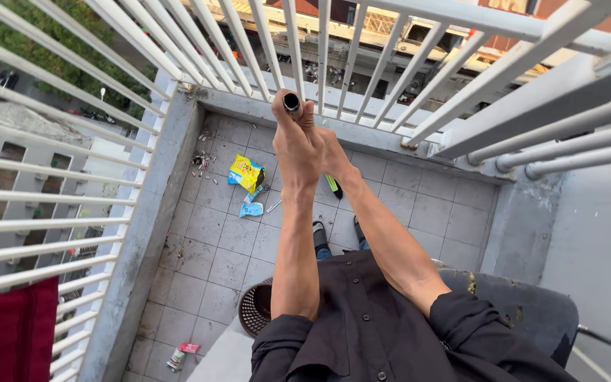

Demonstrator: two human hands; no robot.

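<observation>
Both hands grip one dark handle above a tiled balcony floor.

The left hand (295, 145) and right hand (328, 152) stretch forward, arms nearly straight, fingers clamped together around a black-capped handle (291, 102), perhaps a broom's. It stands upright just before the white railing (362, 71). A yellow packet (245, 172) lies on the floor (206, 262) below.

Dark round-ended handle (291, 102), seen end-on, upright (lower green part (334, 186) below), gripped w/ both hands.

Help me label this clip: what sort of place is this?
Likely a small upper-floor balcony: white metal railing bars enclose a grey tiled floor, with a street and buildings far below.
</observation>
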